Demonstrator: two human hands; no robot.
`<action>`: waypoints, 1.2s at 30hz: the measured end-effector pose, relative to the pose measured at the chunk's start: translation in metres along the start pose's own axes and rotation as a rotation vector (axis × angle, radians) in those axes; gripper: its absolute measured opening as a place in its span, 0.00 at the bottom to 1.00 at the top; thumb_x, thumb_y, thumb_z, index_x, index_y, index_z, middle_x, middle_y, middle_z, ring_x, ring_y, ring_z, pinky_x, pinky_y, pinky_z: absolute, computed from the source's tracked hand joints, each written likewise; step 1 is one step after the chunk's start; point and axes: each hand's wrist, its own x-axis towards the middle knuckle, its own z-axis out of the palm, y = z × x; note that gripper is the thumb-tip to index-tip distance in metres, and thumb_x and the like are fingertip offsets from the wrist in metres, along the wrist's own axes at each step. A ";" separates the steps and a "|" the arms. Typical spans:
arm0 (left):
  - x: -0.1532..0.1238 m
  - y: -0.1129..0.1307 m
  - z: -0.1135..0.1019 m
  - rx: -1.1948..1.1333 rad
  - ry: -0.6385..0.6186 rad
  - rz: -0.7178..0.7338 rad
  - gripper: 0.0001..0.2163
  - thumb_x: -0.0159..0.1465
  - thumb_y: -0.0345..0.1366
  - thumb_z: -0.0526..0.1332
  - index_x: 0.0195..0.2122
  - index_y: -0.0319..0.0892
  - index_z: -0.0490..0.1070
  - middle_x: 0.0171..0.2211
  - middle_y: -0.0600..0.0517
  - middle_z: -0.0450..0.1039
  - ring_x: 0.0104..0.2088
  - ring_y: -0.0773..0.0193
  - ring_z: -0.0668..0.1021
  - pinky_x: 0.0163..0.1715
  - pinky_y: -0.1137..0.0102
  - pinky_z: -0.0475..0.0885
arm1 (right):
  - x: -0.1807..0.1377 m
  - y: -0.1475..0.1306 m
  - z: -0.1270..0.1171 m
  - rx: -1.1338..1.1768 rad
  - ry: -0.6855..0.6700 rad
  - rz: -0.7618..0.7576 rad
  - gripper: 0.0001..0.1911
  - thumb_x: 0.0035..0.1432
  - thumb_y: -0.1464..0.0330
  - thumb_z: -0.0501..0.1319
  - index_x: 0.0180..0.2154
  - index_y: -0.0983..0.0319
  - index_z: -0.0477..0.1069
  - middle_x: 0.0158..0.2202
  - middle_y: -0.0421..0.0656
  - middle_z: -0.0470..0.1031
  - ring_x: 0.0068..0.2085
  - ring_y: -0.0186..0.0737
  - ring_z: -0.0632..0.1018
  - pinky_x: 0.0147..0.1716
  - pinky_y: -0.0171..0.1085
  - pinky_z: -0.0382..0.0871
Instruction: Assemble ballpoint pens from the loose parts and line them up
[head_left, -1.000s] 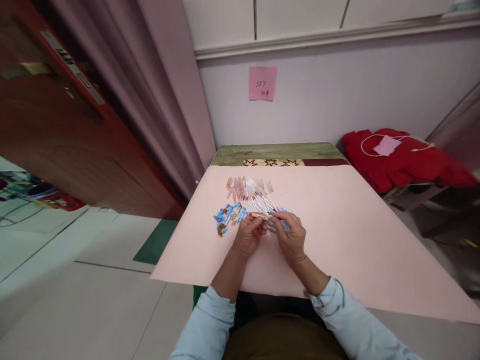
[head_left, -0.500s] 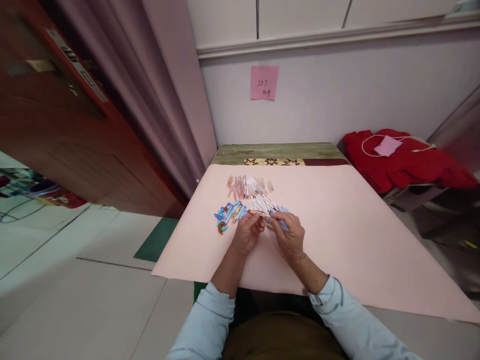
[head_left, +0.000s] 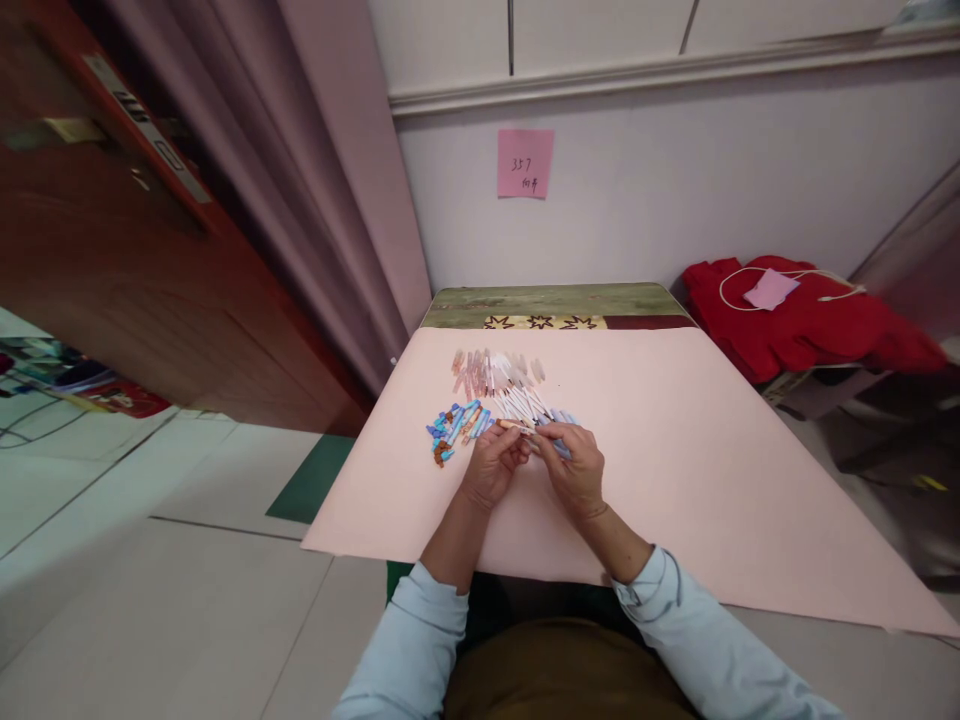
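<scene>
My left hand (head_left: 491, 468) is closed in a pinch on a slim orange-and-white pen barrel (head_left: 510, 425), which points toward my other hand. My right hand (head_left: 576, 468) has its thumb and index finger pressed together at the barrel's right end. What lies between those fingertips is too small to make out. Just beyond my hands lie several thin white sticks with dark tips (head_left: 521, 404), like pen refills. Left of my left hand is a pile of blue, orange and brown pen pieces (head_left: 457, 425). Pale bluish tubes (head_left: 562, 416) show partly behind my right hand.
Brownish and clear translucent tubes (head_left: 472, 374) lie farther back on the pale pink sheet (head_left: 675, 480) covering the table. A red cloth (head_left: 795, 330) with a white cable sits to the right. Behind is a wall with a pink note (head_left: 525, 165); a wooden door (head_left: 187, 300) stands left.
Both hands keep nearly the same pose around the pen barrel. The whole view has shifted very slightly.
</scene>
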 end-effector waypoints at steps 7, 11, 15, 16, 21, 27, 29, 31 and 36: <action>-0.001 0.000 0.000 0.021 -0.029 -0.008 0.08 0.58 0.36 0.66 0.32 0.35 0.74 0.24 0.51 0.72 0.24 0.71 0.73 0.24 0.77 0.66 | 0.001 -0.001 -0.001 -0.004 -0.023 0.003 0.04 0.61 0.65 0.62 0.34 0.58 0.74 0.33 0.40 0.79 0.37 0.38 0.78 0.42 0.40 0.66; -0.001 0.000 -0.001 0.012 -0.022 -0.024 0.08 0.57 0.36 0.67 0.31 0.35 0.74 0.23 0.51 0.71 0.23 0.72 0.72 0.23 0.77 0.65 | 0.001 -0.002 -0.001 -0.007 -0.019 0.002 0.05 0.62 0.65 0.61 0.34 0.58 0.74 0.33 0.40 0.79 0.37 0.38 0.78 0.42 0.40 0.66; -0.001 0.001 0.000 0.013 -0.008 -0.039 0.09 0.56 0.36 0.68 0.31 0.35 0.73 0.22 0.52 0.71 0.22 0.72 0.72 0.22 0.77 0.65 | 0.001 -0.002 -0.001 0.000 -0.021 0.001 0.05 0.62 0.65 0.61 0.34 0.58 0.74 0.33 0.40 0.79 0.37 0.39 0.78 0.42 0.40 0.66; -0.001 0.001 0.000 0.012 -0.007 -0.036 0.09 0.57 0.37 0.67 0.31 0.35 0.73 0.22 0.52 0.71 0.22 0.72 0.72 0.22 0.77 0.64 | 0.001 -0.002 -0.001 0.000 -0.022 -0.001 0.05 0.62 0.65 0.61 0.34 0.58 0.74 0.33 0.40 0.79 0.37 0.39 0.78 0.42 0.40 0.66; -0.001 0.001 0.000 -0.010 0.009 -0.024 0.09 0.57 0.37 0.67 0.32 0.35 0.73 0.22 0.52 0.71 0.23 0.72 0.72 0.22 0.77 0.65 | 0.001 -0.002 -0.001 -0.001 -0.026 -0.006 0.05 0.61 0.65 0.62 0.34 0.58 0.74 0.33 0.39 0.79 0.37 0.38 0.78 0.42 0.39 0.66; -0.001 -0.002 -0.002 -0.027 -0.005 -0.050 0.09 0.57 0.36 0.67 0.31 0.35 0.73 0.24 0.52 0.71 0.23 0.72 0.73 0.22 0.78 0.65 | 0.001 -0.002 -0.001 -0.004 -0.034 -0.007 0.05 0.61 0.64 0.62 0.34 0.58 0.74 0.33 0.40 0.79 0.37 0.38 0.78 0.42 0.40 0.66; -0.001 -0.002 -0.003 -0.031 -0.011 -0.054 0.08 0.58 0.36 0.67 0.31 0.35 0.72 0.24 0.52 0.71 0.23 0.72 0.73 0.22 0.77 0.65 | 0.001 -0.002 -0.001 -0.007 -0.040 -0.008 0.05 0.61 0.64 0.62 0.34 0.58 0.74 0.33 0.39 0.79 0.37 0.38 0.78 0.42 0.40 0.66; -0.002 -0.002 -0.003 -0.035 -0.011 -0.061 0.08 0.58 0.36 0.67 0.31 0.35 0.72 0.24 0.52 0.71 0.23 0.72 0.73 0.22 0.77 0.65 | 0.000 -0.002 -0.001 -0.006 -0.041 -0.012 0.05 0.61 0.64 0.62 0.34 0.58 0.74 0.33 0.39 0.79 0.37 0.38 0.78 0.42 0.40 0.66; -0.001 -0.003 -0.002 -0.067 0.026 -0.061 0.08 0.56 0.35 0.68 0.30 0.35 0.72 0.24 0.52 0.71 0.22 0.73 0.72 0.22 0.78 0.65 | 0.000 -0.002 0.000 -0.010 -0.047 -0.006 0.07 0.61 0.62 0.62 0.35 0.57 0.74 0.34 0.40 0.79 0.38 0.39 0.78 0.42 0.40 0.67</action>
